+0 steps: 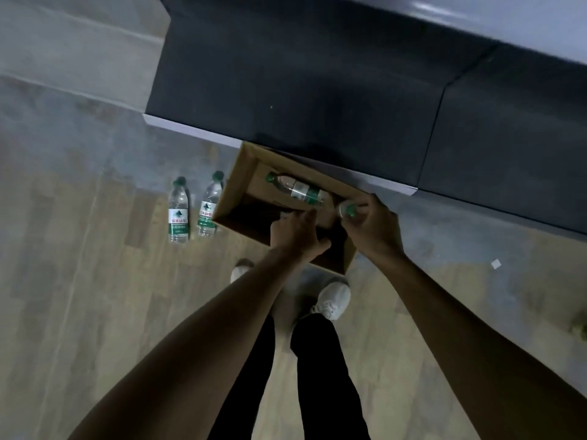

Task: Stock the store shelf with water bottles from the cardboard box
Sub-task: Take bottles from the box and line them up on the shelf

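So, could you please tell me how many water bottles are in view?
4: two upright on the floor, left of the cardboard box, at and; one lying inside; one in the right hand. More may be hidden.

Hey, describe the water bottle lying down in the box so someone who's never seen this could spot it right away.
Find the open cardboard box on the floor against the dark shelf base. Inside, along its far wall, lies a clear bottle with a green cap and green label. It alone lies on its side; two bottles stand on the floor left of the box.
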Demonstrator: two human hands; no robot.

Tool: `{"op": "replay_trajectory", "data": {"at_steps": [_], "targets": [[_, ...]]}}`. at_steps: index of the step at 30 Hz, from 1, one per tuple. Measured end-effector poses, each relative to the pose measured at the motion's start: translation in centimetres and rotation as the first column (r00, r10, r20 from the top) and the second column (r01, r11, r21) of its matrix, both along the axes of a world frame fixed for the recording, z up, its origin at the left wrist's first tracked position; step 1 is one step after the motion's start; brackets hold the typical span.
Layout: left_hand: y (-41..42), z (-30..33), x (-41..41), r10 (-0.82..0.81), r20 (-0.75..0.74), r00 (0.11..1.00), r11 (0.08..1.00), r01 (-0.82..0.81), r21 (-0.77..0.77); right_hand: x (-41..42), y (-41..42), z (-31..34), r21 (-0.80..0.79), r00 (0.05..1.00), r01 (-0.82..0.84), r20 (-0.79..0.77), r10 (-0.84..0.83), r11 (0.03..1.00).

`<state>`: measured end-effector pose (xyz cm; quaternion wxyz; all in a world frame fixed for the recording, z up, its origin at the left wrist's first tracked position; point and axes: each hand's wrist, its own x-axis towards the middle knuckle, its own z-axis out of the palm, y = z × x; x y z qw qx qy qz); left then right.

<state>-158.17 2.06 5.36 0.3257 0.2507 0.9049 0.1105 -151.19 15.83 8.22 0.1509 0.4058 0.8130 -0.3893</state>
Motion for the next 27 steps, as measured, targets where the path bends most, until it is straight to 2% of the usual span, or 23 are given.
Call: {"op": "replay_trajectory", "data": {"at_steps": [7,11,17,22,27], "targets": [[0.9,-8.9,0.7,-0.033,0.05,0.998,0.999,0.035,-0.034,1.3,1.6,-9.0,0.054,0.989,-0.039,0.145,0.031,0.998],[1.3,-13.1,0.9,-0.047,0.038,0.998,0.999,0.048,-0.015,1.2,2.4,-13.5,0.106,0.983,-0.099,0.167,0.081,0.989],[1.2,-18.0,0.8,-0.057,0.039,0.998,0.998,0.057,0.005,-0.3,3.0,-18.9,0.202,0.946,-0.289,0.212,0.247,0.936],[0.5,-20.6,0.6,-0.063,0.068,0.996,0.998,0.063,-0.001,-1.2,2.6,-20.8,0.35,0.925,-0.361,0.253,0.284,0.864],[0.2,-20.8,0.6,-0.034,0.117,0.993,0.999,0.034,-0.002,-1.0,2.8,-19.3,0.339,0.896,-0.432,0.265,0.356,0.835]]}}
